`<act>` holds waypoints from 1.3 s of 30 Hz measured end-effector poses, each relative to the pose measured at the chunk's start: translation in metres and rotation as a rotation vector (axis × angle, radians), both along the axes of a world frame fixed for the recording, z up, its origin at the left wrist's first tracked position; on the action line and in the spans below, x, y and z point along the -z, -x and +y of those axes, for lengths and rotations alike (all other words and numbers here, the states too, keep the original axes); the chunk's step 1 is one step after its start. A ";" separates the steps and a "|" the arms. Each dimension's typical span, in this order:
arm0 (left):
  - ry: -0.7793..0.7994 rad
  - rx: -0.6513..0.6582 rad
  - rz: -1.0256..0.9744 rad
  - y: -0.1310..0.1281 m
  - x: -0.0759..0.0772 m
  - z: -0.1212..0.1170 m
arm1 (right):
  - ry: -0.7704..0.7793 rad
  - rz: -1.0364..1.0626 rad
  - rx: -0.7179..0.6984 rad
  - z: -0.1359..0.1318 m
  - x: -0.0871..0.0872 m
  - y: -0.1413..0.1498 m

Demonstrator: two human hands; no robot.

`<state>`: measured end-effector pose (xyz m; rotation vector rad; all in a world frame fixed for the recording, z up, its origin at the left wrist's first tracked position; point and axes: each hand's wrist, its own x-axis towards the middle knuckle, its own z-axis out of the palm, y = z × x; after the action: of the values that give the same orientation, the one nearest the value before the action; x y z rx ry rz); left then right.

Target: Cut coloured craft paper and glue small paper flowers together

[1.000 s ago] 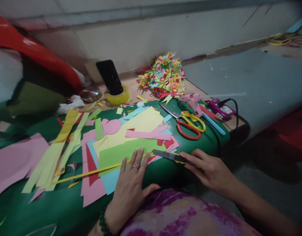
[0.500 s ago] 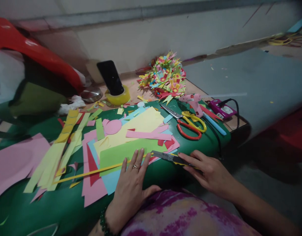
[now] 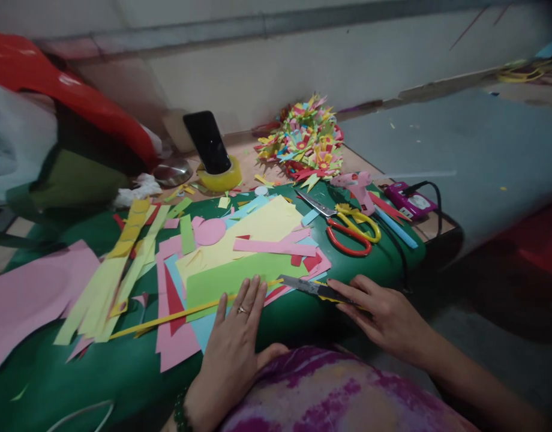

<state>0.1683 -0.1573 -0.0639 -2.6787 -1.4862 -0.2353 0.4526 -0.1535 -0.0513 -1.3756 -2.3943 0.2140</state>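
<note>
Where its right-hand end meets or nearly meets the cutter (image 3: 305, 286), one narrow yellow strip (image 3: 177, 315), lying slantwise across green paper (image 3: 231, 281). Left hand (image 3: 234, 336): flat, fingers slightly spread, pressing strip to paper. Right hand (image 3: 384, 311): thumb and fingers pinching the cutter. Step, as judged: trimming or lifting at that end; calls for steady pressure, fingertips clear of the blade. Beyond: scissors (image 3: 348, 245), one pair.

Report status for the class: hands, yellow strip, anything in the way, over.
Left hand flat, fingers on yellow paper strip. Right hand gripping utility knife, blade at strip's right end. Red scraps just beyond blade, scissors farther back.
</note>
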 end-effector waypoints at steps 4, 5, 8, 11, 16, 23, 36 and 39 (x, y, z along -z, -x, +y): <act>0.017 -0.002 0.008 0.000 0.001 0.000 | -0.032 -0.005 0.004 -0.001 0.001 0.002; 0.020 0.000 0.008 0.000 0.001 0.001 | -0.042 -0.006 0.001 -0.001 0.000 0.002; 0.026 0.001 0.009 0.000 0.001 0.001 | -0.058 -0.009 -0.011 -0.001 -0.001 0.003; 0.023 -0.006 0.007 0.000 0.002 0.001 | -0.065 -0.013 -0.016 0.000 -0.002 0.003; 0.034 -0.018 0.020 -0.002 0.002 0.000 | -0.050 0.019 -0.024 0.001 -0.003 0.003; -0.012 -0.032 0.052 -0.008 0.003 0.001 | -0.073 0.013 -0.015 0.003 0.000 0.003; -0.038 -0.033 0.053 -0.008 0.008 0.000 | -0.093 0.028 -0.032 0.001 0.003 0.007; -0.024 -0.040 0.053 -0.009 0.007 0.000 | -0.100 0.029 -0.032 0.001 0.003 0.009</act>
<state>0.1770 -0.1576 -0.0713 -2.6126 -1.5105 -0.1771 0.4433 -0.1528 -0.0539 -1.2811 -2.3707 0.1201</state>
